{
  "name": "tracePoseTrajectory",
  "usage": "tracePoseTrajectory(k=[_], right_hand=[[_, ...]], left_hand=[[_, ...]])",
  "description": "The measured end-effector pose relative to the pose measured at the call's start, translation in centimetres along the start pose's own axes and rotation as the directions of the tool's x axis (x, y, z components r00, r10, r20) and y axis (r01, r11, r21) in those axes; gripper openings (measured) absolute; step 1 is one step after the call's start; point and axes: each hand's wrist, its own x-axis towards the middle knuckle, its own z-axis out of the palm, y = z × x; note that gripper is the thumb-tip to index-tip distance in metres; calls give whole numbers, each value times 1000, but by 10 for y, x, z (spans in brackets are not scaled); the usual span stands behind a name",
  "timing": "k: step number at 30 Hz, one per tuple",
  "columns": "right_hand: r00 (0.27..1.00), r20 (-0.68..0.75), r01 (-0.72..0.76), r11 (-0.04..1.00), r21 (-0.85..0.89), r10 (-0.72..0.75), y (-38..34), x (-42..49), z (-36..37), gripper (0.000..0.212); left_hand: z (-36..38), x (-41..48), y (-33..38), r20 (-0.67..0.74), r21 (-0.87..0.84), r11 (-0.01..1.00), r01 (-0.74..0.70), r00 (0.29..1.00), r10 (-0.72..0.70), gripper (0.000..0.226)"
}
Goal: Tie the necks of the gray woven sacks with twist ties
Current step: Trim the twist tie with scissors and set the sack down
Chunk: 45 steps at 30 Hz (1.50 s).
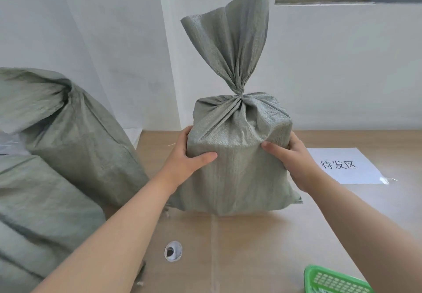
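Gray sack (239,178) | upright between grips | left grip (187,155), right grip (294,158) both clasp it

One text can be read: three black printed Chinese characters, 待发区, on a white sheet of paper (344,166) lying flat on the bench (251,247) (to the right of the standing sack, well apart from the green basket). Nothing else in view carries legible writing, numbers or brand marks.

Both bare forearms reach forward; the left hand (189,154) and right hand (294,158) clasp the sack (239,178) from either side, thumbs across its front.
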Motion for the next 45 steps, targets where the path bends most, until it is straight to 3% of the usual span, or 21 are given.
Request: tracePoseTrajectory(k=[7, 16, 24, 30, 36, 40, 45], right_hand=[[1000, 12, 19, 1000, -20, -19, 44, 64, -1, 53], [998, 16, 62, 994, -87, -61, 81, 88, 4, 60], [998, 17, 56, 985, -164, -54, 67, 84, -5, 63], [999, 10, 53, 968, -247, -52, 58, 81, -8, 68], [999, -38, 13, 946, -323, -26, 46, 65, -12, 90], [997, -70, 11, 929, -370, -39, 31, 39, -15, 93], [991, -85, 61, 921, -386, -101, 6, -9, -4, 88]], left_hand=[[-6, 58, -40, -18, 39, 999, 8, 1000, -7, 92], [-4, 78, -73, -114, -42, 997, 61, 991, -65, 60], [-7, 81, -61, -118, 7, 1000, 1, 993, 0, 87], [-4, 80, -51, -95, 9, 1000, -16, 995, 17, 63], [-9, 61, -39, -160, 111, 994, 12, 987, 6, 94], [-9, 28, -23, -250, 188, 981, -43, 964, 90, 85], [-6, -22, 4, -278, 155, 985, -78, 953, 120, 78]])
